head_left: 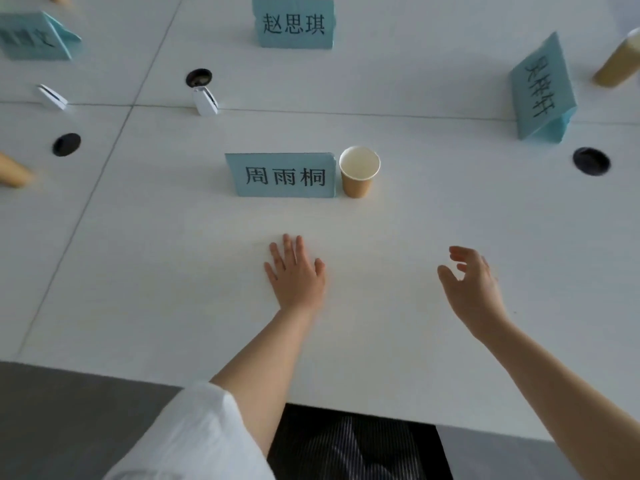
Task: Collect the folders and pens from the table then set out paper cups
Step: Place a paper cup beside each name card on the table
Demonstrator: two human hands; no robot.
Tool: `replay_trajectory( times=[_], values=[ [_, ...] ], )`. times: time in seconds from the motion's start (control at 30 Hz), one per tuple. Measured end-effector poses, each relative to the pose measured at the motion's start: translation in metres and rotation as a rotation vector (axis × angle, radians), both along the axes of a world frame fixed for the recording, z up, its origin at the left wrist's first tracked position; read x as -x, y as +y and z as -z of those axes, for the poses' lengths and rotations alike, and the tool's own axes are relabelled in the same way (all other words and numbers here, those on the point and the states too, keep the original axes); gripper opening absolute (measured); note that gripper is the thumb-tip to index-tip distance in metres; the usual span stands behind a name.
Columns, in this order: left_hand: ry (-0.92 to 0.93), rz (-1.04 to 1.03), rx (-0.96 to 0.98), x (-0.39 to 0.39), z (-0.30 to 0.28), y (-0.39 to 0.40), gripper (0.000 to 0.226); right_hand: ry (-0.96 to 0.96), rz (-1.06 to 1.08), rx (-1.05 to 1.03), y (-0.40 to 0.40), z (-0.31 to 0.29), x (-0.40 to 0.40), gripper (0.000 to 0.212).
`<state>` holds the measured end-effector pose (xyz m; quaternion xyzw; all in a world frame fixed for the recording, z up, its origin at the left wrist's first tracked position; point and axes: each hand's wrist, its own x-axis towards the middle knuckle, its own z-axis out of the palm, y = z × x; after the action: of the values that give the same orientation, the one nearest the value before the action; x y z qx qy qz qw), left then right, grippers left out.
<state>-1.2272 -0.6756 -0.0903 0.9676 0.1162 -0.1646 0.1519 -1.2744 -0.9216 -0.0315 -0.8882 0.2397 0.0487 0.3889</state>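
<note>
Cup-setting stage is judged to be in hand: no folder or pen shows anywhere on the bench (450, 216), so collection looks finished for this seat. One paper cup (358, 171) stands just beside the right end of the near name card (284, 175), close enough that contact cannot be ruled in or out. It stands upright, long axis vertical, open mouth pointing up and narrower base on the bench; the inside looks empty.

Left hand (296, 271) lies palm down over the bench with fingers straight and slightly spread, holding nothing; whether it presses the surface cannot be told. Right hand (472, 285) hovers above the bench, fingers apart and loosely curved, thumb out, also holding nothing. Both hands are well short of the cup.

Other seats: a far name card (293, 22) has no cup in view beside it; a tilted card at right (542, 88) has a tan cup (620, 60) near it, cut off by the frame edge. Another tan cup (14, 173) shows at the left edge.

Next move, as judged, calls for fetching a fresh cup, none being within reach, and setting it mouth-up beside an unserved card.
</note>
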Motion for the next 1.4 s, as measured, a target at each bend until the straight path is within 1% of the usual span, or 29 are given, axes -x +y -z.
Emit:
replay_trajectory(
  times=[0.07, 0.13, 0.23, 0.3, 0.4, 0.5, 0.57, 0.73, 0.87, 1.03, 1.23, 1.4],
  values=[
    [0.016, 0.021, 0.138, 0.004, -0.019, -0.023, 0.056, 0.011, 0.039, -0.034, -0.011, -0.004, 0.029, 0.040],
    [-0.024, 0.133, 0.246, 0.022, -0.039, -0.057, 0.051, 0.017, 0.074, -0.067, -0.024, -0.011, 0.061, 0.039],
    [-0.031, 0.241, 0.365, 0.067, -0.060, -0.111, 0.046, 0.006, 0.113, -0.091, -0.053, -0.021, 0.110, 0.038],
    [-0.034, 0.262, 0.412, 0.099, -0.071, -0.142, 0.043, -0.005, 0.135, -0.109, -0.075, -0.026, 0.137, 0.037],
    [-0.031, 0.222, 0.476, 0.163, -0.089, -0.195, 0.040, -0.005, 0.166, -0.127, -0.123, -0.042, 0.189, 0.036],
    [-0.004, 0.109, 0.598, 0.221, -0.097, -0.244, 0.037, -0.037, 0.174, -0.145, -0.171, -0.056, 0.237, 0.035],
    [0.008, 0.073, 0.668, 0.255, -0.102, -0.280, 0.034, -0.068, 0.199, -0.127, -0.205, -0.066, 0.269, 0.034],
    [-0.032, 0.047, 0.708, 0.318, -0.119, -0.355, 0.026, -0.111, 0.284, -0.150, -0.276, -0.088, 0.330, 0.031],
    [-0.026, 0.079, 0.706, 0.334, -0.129, -0.394, 0.023, -0.128, 0.307, -0.159, -0.322, -0.102, 0.350, 0.031],
    [-0.039, 0.128, 0.670, 0.321, -0.127, -0.430, 0.023, -0.127, 0.314, -0.163, -0.373, -0.105, 0.347, 0.030],
    [-0.062, 0.046, 0.671, 0.279, -0.119, -0.492, 0.022, -0.111, 0.272, -0.145, -0.444, -0.104, 0.304, 0.030],
    [-0.053, 0.025, 0.653, 0.221, -0.126, -0.568, 0.023, -0.069, 0.197, -0.149, -0.508, -0.119, 0.240, 0.032]
  ],
)
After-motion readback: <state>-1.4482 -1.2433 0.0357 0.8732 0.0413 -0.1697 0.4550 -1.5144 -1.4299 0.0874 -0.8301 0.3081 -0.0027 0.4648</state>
